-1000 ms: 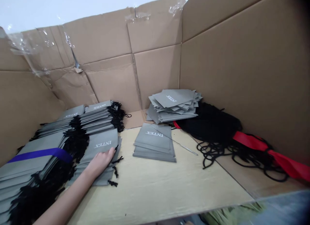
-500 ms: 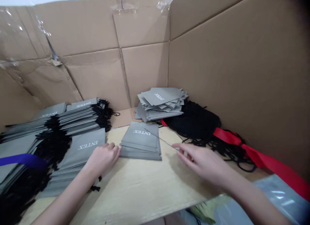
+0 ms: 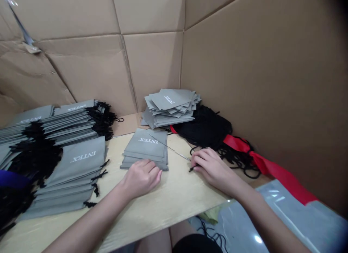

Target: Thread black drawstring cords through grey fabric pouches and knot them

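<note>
My right hand (image 3: pixel 210 169) is closed round the near end of a long thin metal needle (image 3: pixel 175 151), whose tip lies over the top pouch of a small stack. A short black cord end (image 3: pixel 191 169) pokes out beneath its fingers. My left hand (image 3: pixel 144 176) has its fingers curled at the front edge of that stack; whatever they may hold is hidden. The small stack of grey INTEX drawstring pouches (image 3: pixel 146 144) lies flat on the wooden table (image 3: pixel 174 198), between both hands and slightly beyond them.
Corded grey pouches (image 3: pixel 81 162) lie overlapped at left, with more piles (image 3: pixel 67 127) behind. A taller pouch pile (image 3: pixel 174 102) stands at the back. Beside it lies a black cord bundle (image 3: pixel 209 126) tied with red ribbon (image 3: pixel 274 169). Cardboard walls (image 3: pixel 152 64) enclose the table.
My left hand has moved right, from the stack's left side to its front edge. My right hand has turned palm down, and a black cord end now shows under it. The view has tilted down.
</note>
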The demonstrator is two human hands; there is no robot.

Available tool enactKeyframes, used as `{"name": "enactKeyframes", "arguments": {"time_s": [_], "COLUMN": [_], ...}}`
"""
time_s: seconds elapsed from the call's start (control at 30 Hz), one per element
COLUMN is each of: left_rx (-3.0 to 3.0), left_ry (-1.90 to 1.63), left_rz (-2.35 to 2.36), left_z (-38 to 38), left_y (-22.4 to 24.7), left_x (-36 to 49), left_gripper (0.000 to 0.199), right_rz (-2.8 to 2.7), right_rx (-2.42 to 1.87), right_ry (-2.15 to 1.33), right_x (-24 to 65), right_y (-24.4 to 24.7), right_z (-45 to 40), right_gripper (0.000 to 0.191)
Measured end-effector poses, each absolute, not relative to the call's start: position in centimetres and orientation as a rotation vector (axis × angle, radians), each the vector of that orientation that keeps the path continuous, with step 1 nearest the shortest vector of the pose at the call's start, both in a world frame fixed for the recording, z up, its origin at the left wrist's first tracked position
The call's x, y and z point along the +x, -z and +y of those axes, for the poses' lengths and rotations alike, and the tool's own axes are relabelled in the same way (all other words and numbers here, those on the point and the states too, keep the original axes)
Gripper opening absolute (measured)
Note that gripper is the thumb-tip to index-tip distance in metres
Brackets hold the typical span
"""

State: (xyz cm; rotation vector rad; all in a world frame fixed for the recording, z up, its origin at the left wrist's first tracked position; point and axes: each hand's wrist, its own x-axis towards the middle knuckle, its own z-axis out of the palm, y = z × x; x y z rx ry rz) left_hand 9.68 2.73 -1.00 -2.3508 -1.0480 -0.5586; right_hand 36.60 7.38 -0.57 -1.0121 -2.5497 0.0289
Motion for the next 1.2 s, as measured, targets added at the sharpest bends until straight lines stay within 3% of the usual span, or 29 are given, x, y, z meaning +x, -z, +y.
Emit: {"name": "enactKeyframes", "arguments": {"time_s": [0.13, 0.3, 0.43, 0.67, 0.97, 1.2], "left_rx": [-2.578, -2.918, -2.845, -2.815, -2.968, -2.889], "left_ry": [0.582, 1.3, 1.807, 2.316, 2.816, 2.651], "left_rz": [-1.237, -1.49, -1.748, -1.877, -1.84, -1.887], "left_z": [1.9, 1.3, 1.4, 2.0, 2.4, 2.2], "left_y": [1.3, 0.3, 0.3, 1.2, 1.3, 1.6], "left_x": [10.9, 14.0, 15.5, 15.5, 15.3, 15.6], "left_gripper": [0.029, 0.024, 0.015, 0.02, 0.032, 0.031], "right_rz": [-2.464, -2.361, -2.14, -1.869, -2.159, -2.34], "right_rx": [-0.921, -0.796, -0.846, -0.816, -0.901, -0.93], "right_ry": [-0.197, -0.508, -0.77, -1.239, -0.845, -0.396], "right_x": [35.0, 33.0, 32.1, 30.9, 30.9, 31.0], "right_y": [-0.2, -1.2, -1.1, 0.7, 1.5, 1.9], "right_z": [6.1, 4.8, 4.7, 5.2, 4.7, 4.1], "right_gripper": [0.011, 0.01, 0.011, 0.025, 0.043, 0.048]}}
